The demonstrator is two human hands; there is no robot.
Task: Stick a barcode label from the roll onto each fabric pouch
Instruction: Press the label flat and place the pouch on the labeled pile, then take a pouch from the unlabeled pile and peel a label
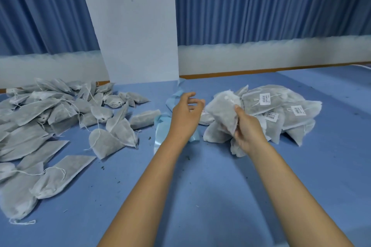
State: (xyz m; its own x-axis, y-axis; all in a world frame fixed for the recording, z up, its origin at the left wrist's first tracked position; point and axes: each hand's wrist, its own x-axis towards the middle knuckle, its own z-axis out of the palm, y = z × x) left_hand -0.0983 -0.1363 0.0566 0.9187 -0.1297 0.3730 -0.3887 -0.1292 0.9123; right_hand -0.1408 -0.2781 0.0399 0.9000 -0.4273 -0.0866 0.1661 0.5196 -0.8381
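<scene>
Gripping a pouch [222, 110], right hand [249, 132] — left hand [185, 114] relaxed above blue strip [160, 126], pouch heap [50, 118] leftward.

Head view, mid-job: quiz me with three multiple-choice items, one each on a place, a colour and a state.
1. Where is the pile of labelled pouches? A. table's left side B. table's right side C. against the curtain
2. What colour is the table cover? A. blue B. red C. green
3. What is the right hand doing? A. resting flat B. gripping a pouch C. holding scissors

1 B: barcode labels show only on the right pile. 2 A: the cover is blue throughout. 3 B: its fingers curl round the pouch.
</scene>
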